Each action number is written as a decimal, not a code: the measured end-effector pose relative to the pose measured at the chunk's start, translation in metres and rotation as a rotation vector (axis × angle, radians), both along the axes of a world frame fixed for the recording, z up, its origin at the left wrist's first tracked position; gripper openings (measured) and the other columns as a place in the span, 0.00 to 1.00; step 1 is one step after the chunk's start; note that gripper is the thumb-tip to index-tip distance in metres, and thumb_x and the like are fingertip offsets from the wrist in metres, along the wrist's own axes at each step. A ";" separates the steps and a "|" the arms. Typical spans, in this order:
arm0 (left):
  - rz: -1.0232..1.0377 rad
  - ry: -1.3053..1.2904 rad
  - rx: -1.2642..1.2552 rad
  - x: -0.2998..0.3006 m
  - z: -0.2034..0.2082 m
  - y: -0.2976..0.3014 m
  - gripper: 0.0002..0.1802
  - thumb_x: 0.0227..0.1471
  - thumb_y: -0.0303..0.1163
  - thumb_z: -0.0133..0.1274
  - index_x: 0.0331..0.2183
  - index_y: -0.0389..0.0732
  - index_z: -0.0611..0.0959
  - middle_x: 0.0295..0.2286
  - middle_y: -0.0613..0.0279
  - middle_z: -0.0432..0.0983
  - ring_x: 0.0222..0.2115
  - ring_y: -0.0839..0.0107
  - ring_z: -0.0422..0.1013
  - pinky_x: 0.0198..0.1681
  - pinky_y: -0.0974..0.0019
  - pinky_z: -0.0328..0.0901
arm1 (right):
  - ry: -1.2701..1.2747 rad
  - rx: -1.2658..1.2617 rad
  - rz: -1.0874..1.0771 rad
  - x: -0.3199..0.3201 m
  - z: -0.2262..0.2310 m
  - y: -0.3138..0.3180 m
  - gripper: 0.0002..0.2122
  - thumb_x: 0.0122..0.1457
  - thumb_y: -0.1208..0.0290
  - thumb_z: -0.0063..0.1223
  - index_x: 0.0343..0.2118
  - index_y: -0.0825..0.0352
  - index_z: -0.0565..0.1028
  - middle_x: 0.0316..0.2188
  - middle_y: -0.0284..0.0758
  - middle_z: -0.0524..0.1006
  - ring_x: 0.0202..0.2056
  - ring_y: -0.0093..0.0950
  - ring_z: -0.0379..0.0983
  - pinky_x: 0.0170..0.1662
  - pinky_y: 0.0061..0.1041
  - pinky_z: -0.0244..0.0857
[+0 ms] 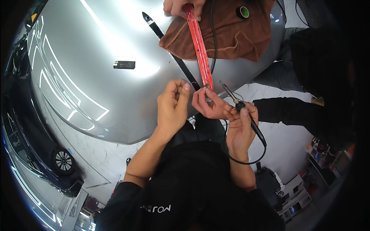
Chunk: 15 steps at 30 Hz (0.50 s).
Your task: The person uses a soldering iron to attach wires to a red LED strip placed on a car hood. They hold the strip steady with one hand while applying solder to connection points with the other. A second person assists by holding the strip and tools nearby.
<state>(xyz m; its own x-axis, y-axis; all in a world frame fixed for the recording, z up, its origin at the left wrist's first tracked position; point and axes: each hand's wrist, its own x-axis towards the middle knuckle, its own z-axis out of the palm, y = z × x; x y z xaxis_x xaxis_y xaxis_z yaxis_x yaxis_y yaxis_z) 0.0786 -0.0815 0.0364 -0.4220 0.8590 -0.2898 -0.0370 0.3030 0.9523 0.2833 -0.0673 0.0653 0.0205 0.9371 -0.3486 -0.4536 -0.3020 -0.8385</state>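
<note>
My right hand (243,129) grips a soldering iron (239,104) by its dark handle, the metal tip slanting up and left toward the lower end of a red strip (198,44). A co-worker's two hands hold this strip: one hand (185,7) at its far end, the other (210,104) pinching its near end, where bits of wire or metal show. My left hand (173,102) is closed in a pinch just left of that end; whatever sits between its fingertips is too thin to make out. Beside the red strip lies a long black strip (181,63).
A silver car hood (92,42) lies under the work. On it are a brown cloth (246,38), a small round roll with a green label (243,12) and a black lighter (124,64). Cables (214,34) trail across. A dark car (38,131) stands left; the co-worker's sleeve (289,111) reaches in from the right.
</note>
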 end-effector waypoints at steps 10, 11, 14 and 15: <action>-0.296 0.216 0.090 -0.011 -0.036 0.012 0.07 0.70 0.27 0.58 0.43 0.32 0.81 0.28 0.59 0.84 0.27 0.77 0.77 0.33 0.69 0.71 | -0.447 0.136 0.146 0.017 -0.029 0.002 0.13 0.71 0.72 0.58 0.52 0.75 0.71 0.37 0.42 0.82 0.42 0.35 0.84 0.55 0.34 0.77; -0.303 0.278 0.154 -0.013 -0.045 0.013 0.06 0.69 0.26 0.60 0.42 0.33 0.82 0.29 0.58 0.84 0.27 0.75 0.78 0.33 0.68 0.72 | -0.502 0.159 0.159 0.017 -0.028 0.002 0.13 0.70 0.72 0.59 0.51 0.75 0.71 0.37 0.42 0.82 0.41 0.35 0.84 0.54 0.33 0.76; -0.329 0.423 0.324 -0.016 -0.070 0.017 0.06 0.63 0.22 0.64 0.40 0.34 0.83 0.30 0.56 0.85 0.27 0.70 0.80 0.32 0.66 0.73 | -0.561 0.268 0.139 0.016 -0.038 0.004 0.15 0.66 0.76 0.64 0.51 0.76 0.73 0.36 0.43 0.84 0.38 0.26 0.83 0.46 0.21 0.74; -0.339 0.441 0.361 -0.018 -0.074 0.019 0.06 0.61 0.22 0.66 0.39 0.34 0.84 0.31 0.57 0.86 0.26 0.68 0.79 0.31 0.65 0.72 | -0.579 0.291 0.149 0.017 -0.039 0.004 0.15 0.66 0.76 0.64 0.50 0.76 0.74 0.37 0.44 0.84 0.38 0.26 0.83 0.46 0.22 0.74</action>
